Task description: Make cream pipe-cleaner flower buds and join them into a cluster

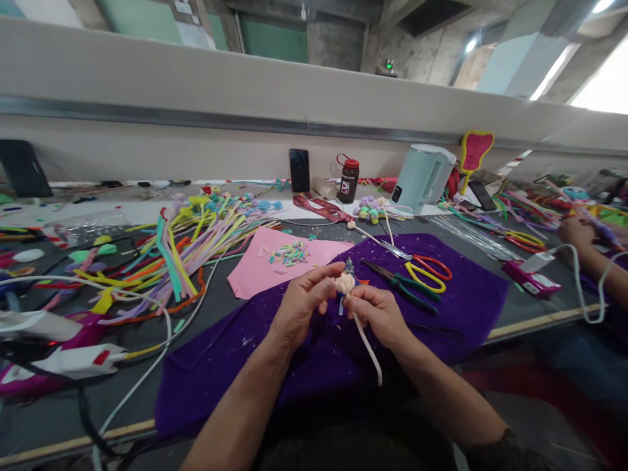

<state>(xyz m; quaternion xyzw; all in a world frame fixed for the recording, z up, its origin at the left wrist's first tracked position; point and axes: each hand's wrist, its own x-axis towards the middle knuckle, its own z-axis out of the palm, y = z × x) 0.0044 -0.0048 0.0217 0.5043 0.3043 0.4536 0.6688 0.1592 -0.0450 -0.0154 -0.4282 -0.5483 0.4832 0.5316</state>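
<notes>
Both hands meet over the middle of a purple cloth (456, 294). The left hand (300, 306) pinches a small cream coil (345, 282) of pipe cleaner between thumb and fingertips. The right hand (377, 313) is closed on the same piece from the other side, and the loose cream tail (369, 350) runs out below it and hangs down toward the person's lap. A bit of blue shows just above and below the coil, though what it belongs to is too small to tell.

Judged from this, the piece is partly wound: a tight knot of loops is formed at the top, while a long length of the cleaner remains straight and unused, so a good deal of the winding looks left to do.

Just beyond the right hand lie green-handled pliers (402, 288), and past them scissors (426, 268) with red and yellow handles, neither touched. Beyond the left hand sits a pink sheet (255, 275) carrying small cut pieces (289, 254), and farther left a loose heap of coloured pipe cleaners (186, 261). Another person's hand (579, 232) works far off to the right.
</notes>
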